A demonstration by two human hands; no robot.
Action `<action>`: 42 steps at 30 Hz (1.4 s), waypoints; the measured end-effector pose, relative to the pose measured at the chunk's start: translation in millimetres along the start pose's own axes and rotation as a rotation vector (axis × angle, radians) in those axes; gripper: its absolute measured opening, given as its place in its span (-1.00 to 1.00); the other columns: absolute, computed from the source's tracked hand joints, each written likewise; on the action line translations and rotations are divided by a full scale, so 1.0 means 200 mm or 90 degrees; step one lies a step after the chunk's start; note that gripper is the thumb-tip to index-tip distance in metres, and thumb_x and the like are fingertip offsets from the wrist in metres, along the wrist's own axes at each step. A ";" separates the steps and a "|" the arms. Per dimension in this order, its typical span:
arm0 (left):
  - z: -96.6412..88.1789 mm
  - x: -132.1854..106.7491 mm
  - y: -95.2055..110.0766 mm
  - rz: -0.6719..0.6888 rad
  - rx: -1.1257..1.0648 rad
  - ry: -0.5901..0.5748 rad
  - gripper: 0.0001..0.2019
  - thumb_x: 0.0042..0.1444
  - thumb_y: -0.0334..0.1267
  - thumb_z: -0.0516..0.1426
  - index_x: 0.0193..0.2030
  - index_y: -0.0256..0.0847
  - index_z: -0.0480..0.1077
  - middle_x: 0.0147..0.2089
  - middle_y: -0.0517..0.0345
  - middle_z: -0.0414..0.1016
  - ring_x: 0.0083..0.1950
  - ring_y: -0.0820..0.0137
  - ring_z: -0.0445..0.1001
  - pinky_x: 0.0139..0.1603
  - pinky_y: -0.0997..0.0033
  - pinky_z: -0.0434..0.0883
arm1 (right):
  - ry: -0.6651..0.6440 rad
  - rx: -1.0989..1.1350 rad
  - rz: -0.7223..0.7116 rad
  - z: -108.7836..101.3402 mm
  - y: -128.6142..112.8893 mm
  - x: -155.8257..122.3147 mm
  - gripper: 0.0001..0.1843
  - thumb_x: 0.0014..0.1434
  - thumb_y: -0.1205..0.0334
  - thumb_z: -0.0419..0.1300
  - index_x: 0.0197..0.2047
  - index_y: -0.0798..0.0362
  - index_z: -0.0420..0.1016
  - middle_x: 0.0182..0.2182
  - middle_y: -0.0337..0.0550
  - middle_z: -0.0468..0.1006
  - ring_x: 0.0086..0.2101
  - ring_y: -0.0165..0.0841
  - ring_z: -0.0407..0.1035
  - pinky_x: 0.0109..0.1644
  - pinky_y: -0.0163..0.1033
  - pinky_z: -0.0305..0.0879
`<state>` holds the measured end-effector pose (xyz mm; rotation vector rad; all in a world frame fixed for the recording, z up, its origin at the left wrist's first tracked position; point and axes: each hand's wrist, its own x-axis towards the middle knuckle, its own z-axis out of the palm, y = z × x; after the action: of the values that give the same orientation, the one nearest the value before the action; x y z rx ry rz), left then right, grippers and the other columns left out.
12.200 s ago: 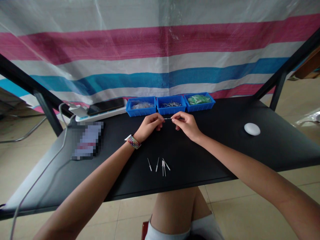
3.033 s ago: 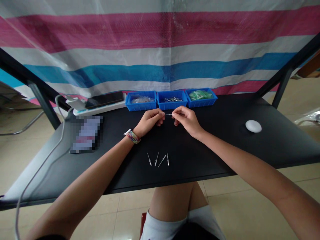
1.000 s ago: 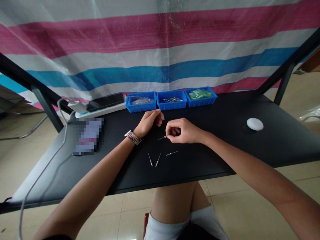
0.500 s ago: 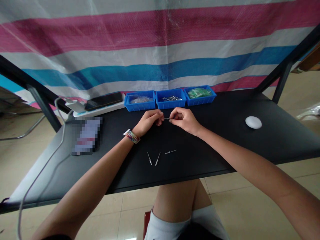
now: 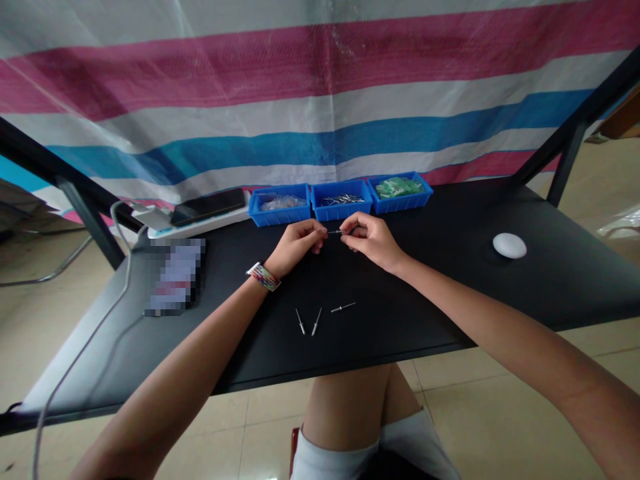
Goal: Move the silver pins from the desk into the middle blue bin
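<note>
A thin metal pop rivet [image 5: 335,232] spans the small gap between my two hands, just in front of the blue bins. My left hand [image 5: 300,244], with a colourful band at the wrist, pinches one end of it. At the other end, the thumb and fingertips of my right hand [image 5: 371,239] are closed on it. Nearer the front edge lie three more rivets: a left one [image 5: 301,321], a middle one [image 5: 317,321] and a right one [image 5: 343,307]. The middle blue bin [image 5: 343,212] holds a heap of rivets.
Beside it stand a blue bin [image 5: 281,217] with clear plastic pieces and another [image 5: 404,202] with green packets. A phone [image 5: 210,205] rests on a power strip [image 5: 200,227]. A blurred-out object [image 5: 175,277], a cable [image 5: 75,357] and a white oval object [image 5: 509,245] are on the black table [image 5: 425,307].
My right hand has shifted slightly up and away from the left, so more of the rivet shows between them. The view has tilted a little; the loose rivets stay put.
</note>
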<state>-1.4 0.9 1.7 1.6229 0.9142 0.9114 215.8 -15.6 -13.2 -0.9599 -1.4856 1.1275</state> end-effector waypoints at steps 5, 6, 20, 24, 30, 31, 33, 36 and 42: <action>0.00 0.00 -0.01 0.015 -0.016 0.018 -0.67 0.16 -0.01 0.35 -0.27 -0.26 0.47 -0.48 0.25 0.41 -0.48 0.51 0.35 -0.40 0.49 0.29 | 0.008 0.052 0.053 -0.01 -0.01 0.01 -0.78 0.14 0.09 0.36 -0.24 0.04 0.55 -0.37 -0.24 0.57 -0.51 -0.46 0.43 -0.45 -0.34 0.39; 0.00 0.00 -0.01 0.015 -0.018 0.021 -0.67 0.16 -0.01 0.36 -0.26 -0.27 0.48 -0.48 0.25 0.41 -0.48 0.51 0.36 -0.41 0.49 0.29 | 0.013 0.058 0.056 -0.01 -0.01 0.01 -0.78 0.15 0.07 0.36 -0.25 0.04 0.55 -0.37 -0.23 0.57 -0.51 -0.46 0.43 -0.45 -0.34 0.39; 0.00 0.00 -0.01 -0.006 0.012 -0.013 -0.68 0.23 0.01 0.27 -0.29 -0.25 0.47 -0.49 0.24 0.41 -0.47 0.48 0.37 -0.39 0.48 0.32 | 0.073 0.056 -0.003 -0.01 -0.02 0.00 -0.85 0.05 0.20 0.41 -0.36 0.04 0.54 -0.47 -0.27 0.53 -0.47 -0.40 0.46 -0.39 -0.28 0.45; 0.00 0.00 0.00 -0.012 0.023 -0.020 -0.65 0.25 0.04 0.24 -0.31 -0.25 0.49 -0.50 0.22 0.42 -0.46 0.47 0.38 -0.36 0.47 0.35 | 0.067 0.046 -0.011 -0.01 -0.03 0.00 -0.83 0.06 0.17 0.42 -0.35 0.04 0.56 -0.47 -0.25 0.54 -0.48 -0.40 0.45 -0.38 -0.26 0.44; 0.00 0.01 -0.01 -0.015 -0.011 -0.005 -0.62 0.26 0.07 0.22 -0.33 -0.24 0.49 -0.49 0.19 0.43 -0.47 0.46 0.39 -0.38 0.46 0.37 | 0.068 0.029 -0.007 0.00 -0.04 -0.01 -0.82 0.06 0.14 0.43 -0.35 0.04 0.56 -0.43 -0.22 0.56 -0.47 -0.40 0.44 -0.39 -0.26 0.42; 0.00 0.01 -0.01 -0.011 -0.011 -0.004 -0.62 0.26 0.07 0.22 -0.34 -0.24 0.49 -0.49 0.19 0.43 -0.47 0.47 0.39 -0.38 0.46 0.37 | 0.068 0.027 -0.006 -0.01 -0.04 -0.01 -0.82 0.06 0.14 0.43 -0.35 0.04 0.56 -0.43 -0.22 0.56 -0.47 -0.40 0.44 -0.39 -0.26 0.42; -0.01 0.00 0.00 0.001 -0.005 -0.006 -0.64 0.25 0.04 0.24 -0.35 -0.24 0.48 -0.49 0.19 0.42 -0.47 0.47 0.38 -0.38 0.47 0.37 | 0.065 0.025 -0.002 -0.01 -0.04 -0.01 -0.82 0.06 0.14 0.43 -0.35 0.03 0.56 -0.43 -0.22 0.56 -0.47 -0.40 0.43 -0.38 -0.25 0.43; -0.01 0.00 0.00 0.017 -0.005 -0.011 -0.69 0.21 0.00 0.28 -0.33 -0.23 0.47 -0.48 0.21 0.43 -0.47 0.48 0.38 -0.39 0.48 0.36 | 0.059 0.037 0.008 0.00 -0.04 -0.01 -0.80 0.05 0.14 0.43 -0.35 0.04 0.56 -0.43 -0.23 0.55 -0.48 -0.41 0.42 -0.39 -0.26 0.43; -0.01 0.00 -0.01 0.035 -0.026 -0.006 -0.75 0.18 -0.11 0.32 -0.33 -0.23 0.43 -0.50 0.24 0.42 -0.48 0.50 0.37 -0.40 0.51 0.33 | 0.020 0.099 0.066 0.00 -0.03 -0.01 -0.72 0.02 0.12 0.46 -0.25 0.04 0.57 -0.34 -0.25 0.57 -0.51 -0.47 0.44 -0.44 -0.32 0.46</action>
<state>-2.8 1.2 0.5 1.6231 0.8431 0.9526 216.3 -18.3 -7.5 -0.9503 -1.3151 1.2769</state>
